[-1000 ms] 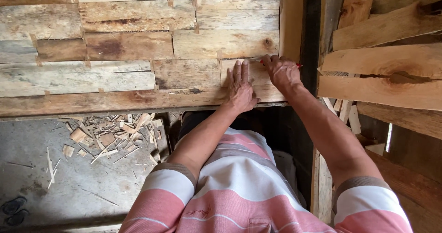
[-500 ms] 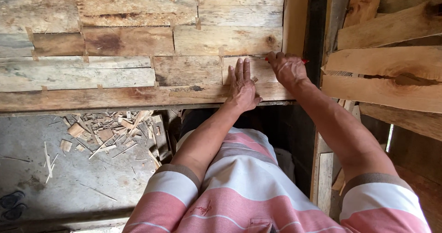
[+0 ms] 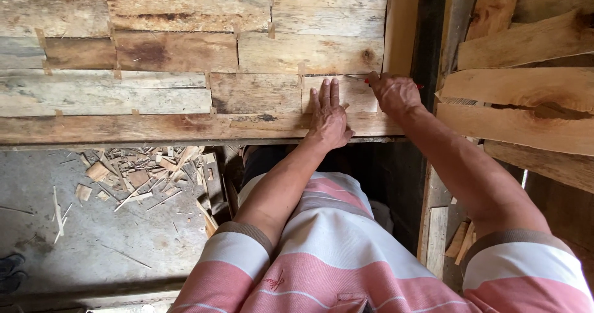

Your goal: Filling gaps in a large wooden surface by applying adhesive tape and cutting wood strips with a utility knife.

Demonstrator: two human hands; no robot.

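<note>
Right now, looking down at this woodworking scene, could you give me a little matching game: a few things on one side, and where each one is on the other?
Things:
1. left hand
2. right hand
3. wood scraps
4. stacked planks

Places:
A. scattered on the grey floor, lower left
B. at the right edge of the short board, gripping a thin red-tipped tool
C. leaning at the far right, past the dark post
D. pressed flat on the short board, fingers straight

Pairs: 1-D, 2-B, 3-A, 4-C
</note>
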